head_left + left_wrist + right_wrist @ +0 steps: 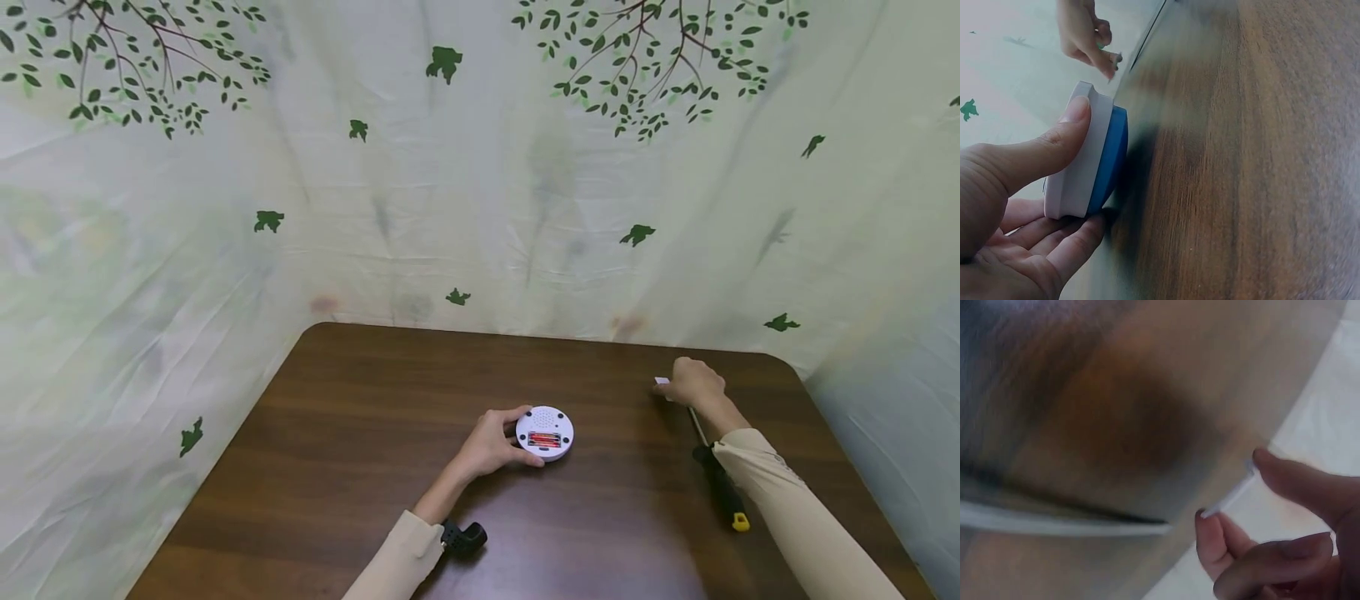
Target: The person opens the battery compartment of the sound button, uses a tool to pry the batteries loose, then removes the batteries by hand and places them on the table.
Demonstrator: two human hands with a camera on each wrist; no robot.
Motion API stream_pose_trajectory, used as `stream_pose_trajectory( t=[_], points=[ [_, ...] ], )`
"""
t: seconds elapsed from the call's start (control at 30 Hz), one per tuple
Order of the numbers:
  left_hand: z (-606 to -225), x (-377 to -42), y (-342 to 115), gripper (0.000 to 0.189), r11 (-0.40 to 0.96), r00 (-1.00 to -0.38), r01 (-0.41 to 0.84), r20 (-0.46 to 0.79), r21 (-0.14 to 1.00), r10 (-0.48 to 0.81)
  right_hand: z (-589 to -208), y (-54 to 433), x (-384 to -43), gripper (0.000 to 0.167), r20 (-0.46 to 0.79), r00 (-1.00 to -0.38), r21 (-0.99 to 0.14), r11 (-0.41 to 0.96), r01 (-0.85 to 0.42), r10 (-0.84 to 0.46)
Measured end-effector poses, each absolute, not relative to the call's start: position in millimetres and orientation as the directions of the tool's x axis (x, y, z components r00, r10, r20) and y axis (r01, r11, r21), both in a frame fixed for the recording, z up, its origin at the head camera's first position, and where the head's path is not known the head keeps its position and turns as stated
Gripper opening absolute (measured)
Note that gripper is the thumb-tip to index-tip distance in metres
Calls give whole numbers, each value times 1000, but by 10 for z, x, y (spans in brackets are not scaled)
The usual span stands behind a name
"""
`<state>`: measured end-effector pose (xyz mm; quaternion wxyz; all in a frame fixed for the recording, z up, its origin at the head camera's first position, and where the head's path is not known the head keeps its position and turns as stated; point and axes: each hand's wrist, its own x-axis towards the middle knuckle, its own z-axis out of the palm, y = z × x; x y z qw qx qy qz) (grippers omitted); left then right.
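My left hand (489, 446) holds a round white battery-powered device (553, 422) by its edge, thumb on one side and fingers on the other. Red batteries (543, 439) show in its uncovered compartment, which faces up. The left wrist view shows the blue underside (1109, 159) of the device, held just over the wood. Off to the right, my right hand (695, 385) pinches a small, thin white plastic piece (1230, 495) between thumb and finger. A screwdriver (722, 492) with a black and yellow handle lies beside my right forearm, its metal shaft (1085, 526) pointing towards that hand.
Both hands are over a brown wooden table (360, 400) with rounded far corners. A pale curtain (480, 192) printed with leaves and branches hangs behind it and along the sides. A black strap mount (463, 540) sits on my left wrist.
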<state>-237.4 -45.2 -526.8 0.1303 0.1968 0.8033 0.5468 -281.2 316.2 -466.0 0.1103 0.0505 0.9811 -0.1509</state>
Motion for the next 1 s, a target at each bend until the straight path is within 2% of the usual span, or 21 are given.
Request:
stream_pose_trajectory(
  t=[0.33, 0.47, 0.63, 0.8, 1.0],
  points=[
    [-5256, -2364, -455, 84, 375, -892, 182, -8, 909, 453, -4849, 3126, -2829, 35, -235, -965, -265, 947, 180, 117],
    [-5243, -2370, -455, 84, 370, -892, 180, -8, 912, 453, -4788, 3137, -2783, 42, -248, -960, -270, 943, 195, 128],
    [-5247, -2380, -428, 86, 364, -885, 183, -9, 913, 466, -4606, 3248, -2530, 51, -229, -962, -297, 930, 215, 150],
    [-5263, -2399, -434, 86, 359, -882, 181, -11, 916, 472, -4433, 3360, -2255, 54, -196, -967, -319, 922, 218, 161],
    [-5270, -2408, -427, 87, 317, -877, 176, 2, 932, 481, -4215, 3443, -1961, 47, -177, -970, -328, 920, 215, 164]
  ],
)
